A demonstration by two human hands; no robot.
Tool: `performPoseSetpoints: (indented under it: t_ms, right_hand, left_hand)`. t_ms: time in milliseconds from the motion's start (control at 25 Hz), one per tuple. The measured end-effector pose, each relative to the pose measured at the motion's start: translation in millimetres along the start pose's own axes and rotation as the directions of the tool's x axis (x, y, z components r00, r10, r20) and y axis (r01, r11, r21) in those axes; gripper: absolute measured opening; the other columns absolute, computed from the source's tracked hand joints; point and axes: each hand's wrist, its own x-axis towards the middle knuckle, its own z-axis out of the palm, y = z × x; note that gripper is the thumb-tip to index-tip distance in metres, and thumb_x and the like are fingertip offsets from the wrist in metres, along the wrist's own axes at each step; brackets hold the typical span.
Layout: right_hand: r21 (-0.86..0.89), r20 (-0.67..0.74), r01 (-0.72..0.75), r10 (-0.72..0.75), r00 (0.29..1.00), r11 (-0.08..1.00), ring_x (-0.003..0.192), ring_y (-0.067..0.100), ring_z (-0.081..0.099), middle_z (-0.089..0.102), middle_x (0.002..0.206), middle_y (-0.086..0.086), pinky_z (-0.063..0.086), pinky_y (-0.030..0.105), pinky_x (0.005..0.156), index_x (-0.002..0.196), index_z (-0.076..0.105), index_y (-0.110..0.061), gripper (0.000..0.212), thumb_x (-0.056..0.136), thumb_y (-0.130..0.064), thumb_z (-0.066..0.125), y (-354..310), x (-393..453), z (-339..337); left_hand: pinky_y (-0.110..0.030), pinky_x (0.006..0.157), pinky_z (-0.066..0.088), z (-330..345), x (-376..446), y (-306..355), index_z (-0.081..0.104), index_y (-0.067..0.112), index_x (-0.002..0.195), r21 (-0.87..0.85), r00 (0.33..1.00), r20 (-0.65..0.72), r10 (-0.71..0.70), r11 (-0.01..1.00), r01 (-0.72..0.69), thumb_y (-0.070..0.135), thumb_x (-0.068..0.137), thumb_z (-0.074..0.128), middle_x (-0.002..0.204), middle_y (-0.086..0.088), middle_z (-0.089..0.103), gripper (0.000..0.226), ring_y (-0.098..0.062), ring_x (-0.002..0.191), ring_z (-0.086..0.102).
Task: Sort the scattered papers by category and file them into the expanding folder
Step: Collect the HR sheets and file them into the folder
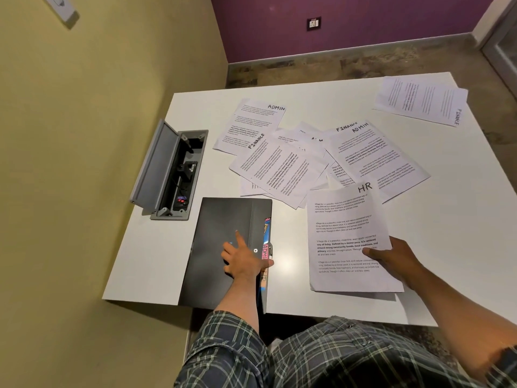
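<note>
Right fingers: the right hand [397, 259] pinches the near edge of the HR stack [349, 239], thumb on top of the sheets, the other fingers hidden beneath.
Left fingers: the left hand [243, 259] lies spread and nearly flat on the black cover of the expanding folder [223, 247], thumb hooked over its open right edge beside a pink tab.
Folder: it rests at the near left of the white surface [279, 273], its near end overhanging the rim.
Slip risk: a one-edge pinch may let the HR sheets fan or sag, and lower ones could slide out.
Tip risk: pressing on the overhanging end could tilt the folder off the surface.
Misfile risk: tab labels are only partly readable, so the wrong pocket is possible.
Loose papers: FINANCE and ADMIN sheets [282, 166] overlap mid-surface, just beyond the folder; they crowd the route.
Far pile: a FINANCE pile [419, 99] sits at the far right corner.
Cable box: an open cable box [173, 169] lies left of the papers.
</note>
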Motion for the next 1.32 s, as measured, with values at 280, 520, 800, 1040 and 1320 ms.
performPoseSetpoints:
  t_ms: [280,520,800,1040,1320]
  right_hand:
    - [-0.031,0.032,0.014,-0.013,0.999,0.999,0.095,0.026,0.069,0.068,0.120,0.020,0.061,0.024,0.070,0.131,0.058,0.006,0.050,0.083,0.014,0.069,-11,6,8]
    - [-0.033,0.065,0.010,-0.008,0.998,0.999,0.097,0.029,0.069,0.067,0.122,0.023,0.062,0.027,0.072,0.132,0.057,0.007,0.052,0.082,0.015,0.069,-16,13,17]
    - [-0.180,0.070,0.114,-0.103,0.992,0.977,0.098,0.028,0.070,0.071,0.117,0.014,0.061,0.034,0.078,0.128,0.064,-0.003,0.039,0.090,-0.007,0.072,-38,16,38]
    - [-0.355,0.084,0.275,-0.262,0.961,0.894,0.087,0.022,0.072,0.075,0.104,0.005,0.055,0.031,0.068,0.120,0.068,-0.012,0.033,0.092,-0.028,0.072,-68,10,63]
    - [-0.298,0.077,0.499,-0.501,0.862,0.814,0.129,0.008,0.048,0.045,0.148,-0.013,0.042,0.027,0.101,0.157,0.029,-0.034,0.078,0.094,-0.014,0.070,-93,-4,72]
  left_hand:
    - [-0.051,0.095,0.043,-10,-4,-6,-0.013,0.029,0.155,0.175,0.984,0.160,0.076,0.979,-0.104,0.053,0.048,0.093,0.151,-0.015,0.009,0.152,-0.034,0.135,0.021]
    - [-0.055,0.102,0.037,-23,-10,-7,-0.004,0.029,0.156,0.143,0.962,0.256,0.091,0.981,-0.131,0.027,0.060,0.084,0.152,-0.015,0.008,0.131,-0.038,0.138,0.017]
    - [-0.056,0.102,0.044,-23,-29,-3,0.009,0.014,0.154,0.205,0.990,0.000,0.142,0.969,-0.139,0.043,0.085,0.066,0.158,-0.023,0.020,0.094,-0.045,0.141,0.030]
    - [-0.032,0.071,0.057,-58,-37,-1,-0.004,0.018,0.157,0.361,0.924,-0.165,0.346,0.893,-0.269,0.035,0.096,0.057,0.155,-0.020,0.035,0.088,-0.025,0.095,0.071]
    - [-0.034,0.077,0.057,-94,-41,13,0.041,0.023,0.139,0.300,0.910,-0.259,0.324,0.922,-0.243,0.030,0.101,0.048,0.162,-0.020,0.018,0.039,-0.030,0.107,0.065]
